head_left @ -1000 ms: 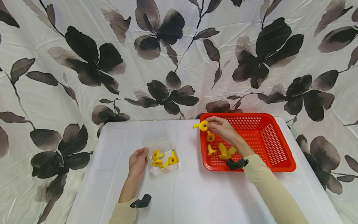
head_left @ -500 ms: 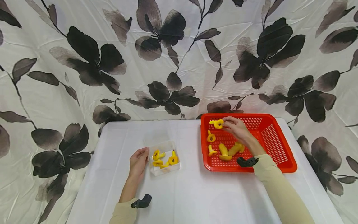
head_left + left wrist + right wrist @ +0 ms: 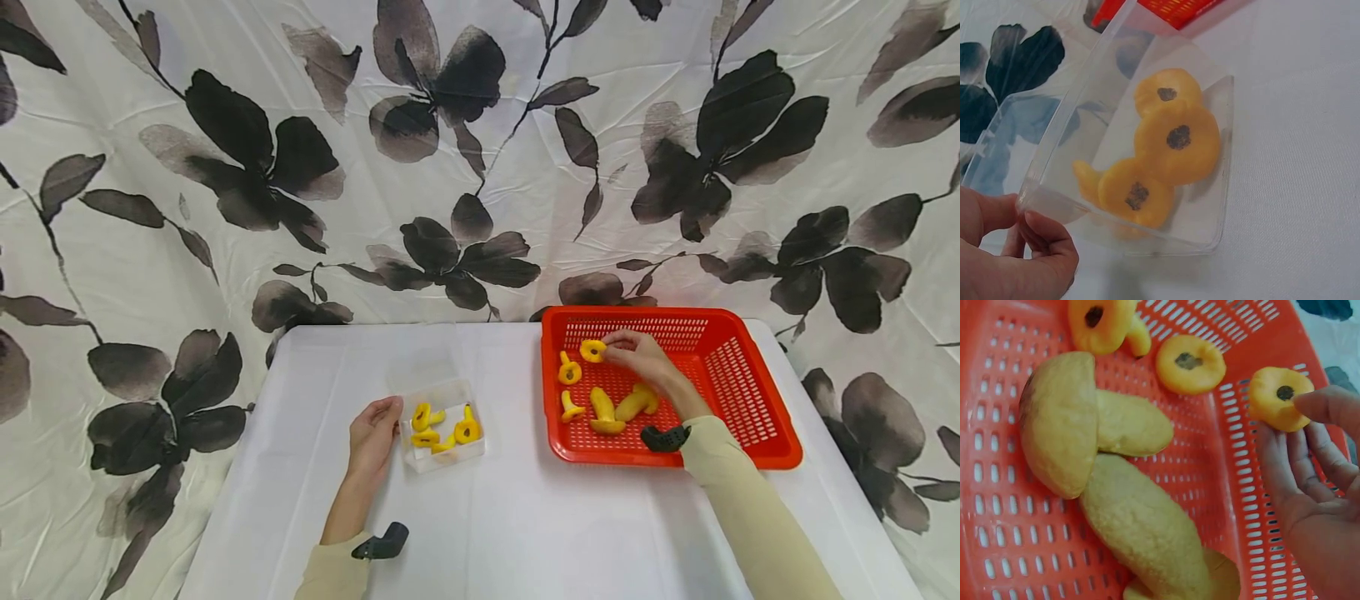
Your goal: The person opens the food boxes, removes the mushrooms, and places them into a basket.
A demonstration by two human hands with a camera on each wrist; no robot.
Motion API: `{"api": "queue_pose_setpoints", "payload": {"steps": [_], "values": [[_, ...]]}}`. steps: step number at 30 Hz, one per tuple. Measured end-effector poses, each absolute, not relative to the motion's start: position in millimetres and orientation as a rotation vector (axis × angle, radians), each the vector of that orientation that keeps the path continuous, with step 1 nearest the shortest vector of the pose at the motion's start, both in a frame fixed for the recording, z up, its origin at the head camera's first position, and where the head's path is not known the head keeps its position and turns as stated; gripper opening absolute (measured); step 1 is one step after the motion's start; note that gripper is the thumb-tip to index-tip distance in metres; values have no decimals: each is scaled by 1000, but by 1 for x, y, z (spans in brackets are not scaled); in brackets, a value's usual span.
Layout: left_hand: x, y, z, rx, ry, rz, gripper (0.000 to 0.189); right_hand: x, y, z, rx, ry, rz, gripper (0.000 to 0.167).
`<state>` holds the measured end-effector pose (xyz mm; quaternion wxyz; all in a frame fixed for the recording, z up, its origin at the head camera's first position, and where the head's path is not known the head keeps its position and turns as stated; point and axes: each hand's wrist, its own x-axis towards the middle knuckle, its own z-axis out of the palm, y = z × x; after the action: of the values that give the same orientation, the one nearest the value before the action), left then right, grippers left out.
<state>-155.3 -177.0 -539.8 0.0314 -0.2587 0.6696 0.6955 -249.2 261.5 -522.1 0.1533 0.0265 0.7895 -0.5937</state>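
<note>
My right hand (image 3: 641, 357) pinches a yellow toy mushroom (image 3: 1280, 399) by its dark-centred cap, inside the red basket (image 3: 757, 400) near its far left part. Below it in the basket lie two more small yellow mushrooms (image 3: 570, 370) and two larger tan-yellow mushrooms (image 3: 604, 408). My left hand (image 3: 373, 437) pinches the near left edge of a clear plastic box (image 3: 1222, 187) between thumb and fingers. Several small yellow mushrooms (image 3: 1177, 142) lie in that box, some partly covering others.
A white cloth covers the table (image 3: 510, 533). Behind it hangs a white curtain (image 3: 570, 50) with dark flower print. The box's clear lid (image 3: 423, 350) stands open at its far side, hard to make out. The basket has raised slotted walls.
My right hand has carried the mushroom from over the basket's left rim rightward, then down into the basket. The left hand keeps its grip on the box.
</note>
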Motion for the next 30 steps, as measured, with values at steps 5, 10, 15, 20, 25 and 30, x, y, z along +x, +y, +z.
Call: {"api": "queue_pose_setpoints", "payload": {"steps": [5,10,15,20,25,30], "values": [[-155,-177,-541,-789,2059,2144,38,-247,260,-528,65,2338,-1564,31],[-156,-177,-542,-785,2055,2156,36,-247,256,-529,0,2406,-1410,27],[-156,-178,-543,-774,2050,2163,36,-249,252,-526,-130,2457,-1281,20],[-155,-176,-543,-768,2039,2165,37,-247,251,-521,-170,2496,-1224,20],[-156,-176,-542,-773,2053,2159,35,-246,246,-513,-225,2564,-1219,17],[-156,-177,-542,-769,2059,2154,35,-245,237,-502,-266,2582,-1225,12]]}}
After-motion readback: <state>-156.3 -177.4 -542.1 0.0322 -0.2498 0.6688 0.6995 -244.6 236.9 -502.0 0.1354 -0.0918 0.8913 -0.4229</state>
